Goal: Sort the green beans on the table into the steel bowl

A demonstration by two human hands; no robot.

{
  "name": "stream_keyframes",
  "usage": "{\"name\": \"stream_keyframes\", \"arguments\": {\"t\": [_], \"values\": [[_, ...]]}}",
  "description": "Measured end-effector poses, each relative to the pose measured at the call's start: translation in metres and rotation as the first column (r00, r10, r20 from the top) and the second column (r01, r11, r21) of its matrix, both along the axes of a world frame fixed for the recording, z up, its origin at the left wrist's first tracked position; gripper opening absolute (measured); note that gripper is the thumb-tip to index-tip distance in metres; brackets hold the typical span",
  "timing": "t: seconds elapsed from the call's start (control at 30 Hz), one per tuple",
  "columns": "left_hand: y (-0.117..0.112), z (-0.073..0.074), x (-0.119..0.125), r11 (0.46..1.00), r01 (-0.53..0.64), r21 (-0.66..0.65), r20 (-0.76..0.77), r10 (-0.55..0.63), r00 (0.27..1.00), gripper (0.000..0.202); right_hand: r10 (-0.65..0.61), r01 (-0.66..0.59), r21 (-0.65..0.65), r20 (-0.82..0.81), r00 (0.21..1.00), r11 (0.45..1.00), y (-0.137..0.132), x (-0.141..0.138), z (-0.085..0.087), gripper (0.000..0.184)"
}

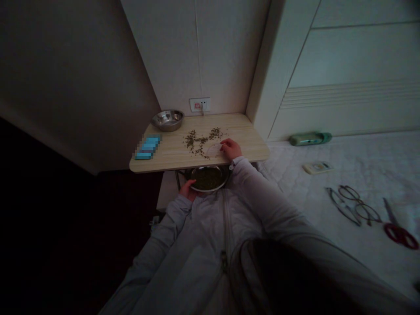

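Perhaps seeds (208,178) in the lower bowl (207,191).

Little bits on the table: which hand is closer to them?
Right hand: it's over the table, just beside the bits. The left hand is farther, holding the bowl below the table's edge.

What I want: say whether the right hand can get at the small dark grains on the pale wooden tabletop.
Likely yes: the right hand is over the tabletop, beside the grains, holding a thin translucent flat piece, with nothing else visibly blocking the way.
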State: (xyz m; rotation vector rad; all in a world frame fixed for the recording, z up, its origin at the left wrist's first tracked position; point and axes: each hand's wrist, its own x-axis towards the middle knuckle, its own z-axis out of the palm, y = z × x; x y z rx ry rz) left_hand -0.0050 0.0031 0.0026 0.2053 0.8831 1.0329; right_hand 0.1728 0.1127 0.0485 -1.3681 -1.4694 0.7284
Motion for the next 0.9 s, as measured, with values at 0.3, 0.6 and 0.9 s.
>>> {"name": "stream_keyframes", "arguments": {"t": [0.3, 0.6, 0.9], "values": [[-0.0009, 0.0028, 0.0015, 1.0, 0.009, -0.011, 0.012, -0.009, 1.0, 0.036, 0.001, -0.001, 0.019, -0.001, 1.0, 1.0, 0.0003, 0.0016, -0.0029, 0.02], [-0.0004, 0.002, 0.0013, 1.0, 0.006, -0.003, -0.001, -0.006, 1.0, 0.036, 0.003, -0.003, 0.007, -0.005, 1.0, 1.0, 0.0003, 0.0019, -0.0019, 0.021], [0.0012, -0.0015, -0.0005, 1.0, 0.012, 0.008, 0.009, -0.012, 1.0, 0.039, 0.007, -0.007, 0.021, 0.01, 1.0, 1.0, 0.0033, 0.0028, -0.0056, 0.021]]}}
